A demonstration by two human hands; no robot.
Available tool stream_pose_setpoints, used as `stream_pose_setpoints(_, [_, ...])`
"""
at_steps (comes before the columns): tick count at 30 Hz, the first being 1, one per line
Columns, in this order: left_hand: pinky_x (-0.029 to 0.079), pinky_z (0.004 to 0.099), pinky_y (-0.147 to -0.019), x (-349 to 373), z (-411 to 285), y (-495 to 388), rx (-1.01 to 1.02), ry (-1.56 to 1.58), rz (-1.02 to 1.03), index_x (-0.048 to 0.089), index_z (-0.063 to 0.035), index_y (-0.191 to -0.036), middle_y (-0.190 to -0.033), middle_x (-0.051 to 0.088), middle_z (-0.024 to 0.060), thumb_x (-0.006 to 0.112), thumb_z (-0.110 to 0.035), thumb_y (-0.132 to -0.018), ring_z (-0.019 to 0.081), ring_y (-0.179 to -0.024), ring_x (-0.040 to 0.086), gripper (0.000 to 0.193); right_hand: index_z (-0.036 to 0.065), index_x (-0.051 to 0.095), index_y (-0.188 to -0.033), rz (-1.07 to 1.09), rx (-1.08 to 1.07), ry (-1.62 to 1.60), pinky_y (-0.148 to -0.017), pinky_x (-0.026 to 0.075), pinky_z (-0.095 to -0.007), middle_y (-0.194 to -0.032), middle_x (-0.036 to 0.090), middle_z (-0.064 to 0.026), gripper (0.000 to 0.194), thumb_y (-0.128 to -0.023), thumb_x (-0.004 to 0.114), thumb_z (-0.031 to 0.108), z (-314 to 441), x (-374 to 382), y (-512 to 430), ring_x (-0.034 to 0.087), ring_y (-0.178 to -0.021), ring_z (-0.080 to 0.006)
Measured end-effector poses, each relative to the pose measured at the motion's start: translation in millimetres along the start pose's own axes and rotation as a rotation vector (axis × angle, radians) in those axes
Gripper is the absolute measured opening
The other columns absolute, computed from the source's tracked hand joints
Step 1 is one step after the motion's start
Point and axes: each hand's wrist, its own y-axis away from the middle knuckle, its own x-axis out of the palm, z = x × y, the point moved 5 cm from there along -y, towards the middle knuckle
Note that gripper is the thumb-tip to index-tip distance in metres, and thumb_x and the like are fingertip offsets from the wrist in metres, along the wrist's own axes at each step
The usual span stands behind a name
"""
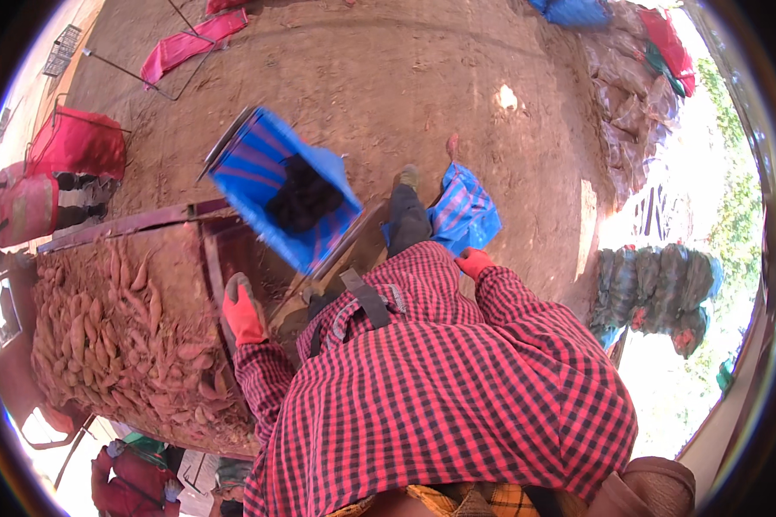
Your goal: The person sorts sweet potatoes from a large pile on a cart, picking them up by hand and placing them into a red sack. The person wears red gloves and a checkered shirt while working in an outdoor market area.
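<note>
My left hand, in an orange-red glove with grey fingertips, is at the near edge of a sorting table. Nothing shows in its grasp. Sweet potatoes with roots lie heaped on that table, to the hand's left. My right hand, gloved too, grips the edge of a crumpled blue striped sack, which hangs beside my leg. Ahead of my left hand, another blue striped sack is held wide on a metal frame. Dark contents sit inside it, too shadowed to identify.
Pink sacks hang on metal stands at the left. People stand around the table's far sides. Filled sacks are stacked at the right, with a pile of sacks beyond. A loose root lies on the dirt floor.
</note>
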Motion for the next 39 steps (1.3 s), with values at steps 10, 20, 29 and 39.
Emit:
stream_pose_setpoints(10, [0.047,0.0431,-0.104,289.0,-119.1,-33.6,-0.119,-0.65,-0.062,0.043,0.0039,-0.147,-0.142,0.055,0.0273,0.072,-0.036,-0.089,0.0397,-0.126,0.057,0.076,0.006,0.071,-0.118,-0.176,-0.226,-0.262,-0.096,0.052,-0.0439,-0.118,0.069,-0.025,0.055,-0.087,0.064,0.051,43.6,-263.1,-157.9,0.066,-0.113,-0.038])
stream_pose_setpoints(20, [0.05,0.0471,-0.097,329.5,-62.5,-27.8,-0.281,-1.018,-0.362,0.027,-0.002,-0.157,-0.131,0.059,0.0213,0.066,-0.039,-0.089,0.0381,-0.115,0.062,0.087,0.008,0.07,-0.12,-0.016,-0.235,-0.153,-0.098,0.051,-0.0443,-0.118,0.071,-0.0212,0.053,-0.087,0.064,0.049,63.2,-316.6,-192.6,0.066,-0.114,-0.0388])
stream_pose_setpoints(29, [0.048,0.0483,-0.104,343.1,-89.8,-40.0,-0.607,-1.029,-0.223,0.037,-0.0023,-0.153,-0.137,0.057,0.0276,0.059,-0.037,-0.091,0.0402,-0.123,0.06,0.074,0.005,0.072,-0.109,0.043,-0.348,0.07,-0.095,0.052,-0.0445,-0.108,0.072,-0.0219,0.047,-0.085,0.068,0.045,170.9,-389.0,-278.3,0.068,-0.106,-0.0378])
stream_pose_setpoints(39, [0.05,0.0485,-0.101,368.5,-188.8,-180.4,-0.67,-0.872,0.071,0.051,-0.0043,-0.142,-0.128,0.063,0.0269,0.059,-0.038,-0.091,0.0403,-0.119,0.063,0.062,0.009,0.075,-0.114,0.049,-0.307,0.409,-0.095,0.053,-0.0451,-0.115,0.071,-0.023,0.053,-0.084,0.063,0.051,374.2,-499.5,-448.2,0.067,-0.113,-0.0356])
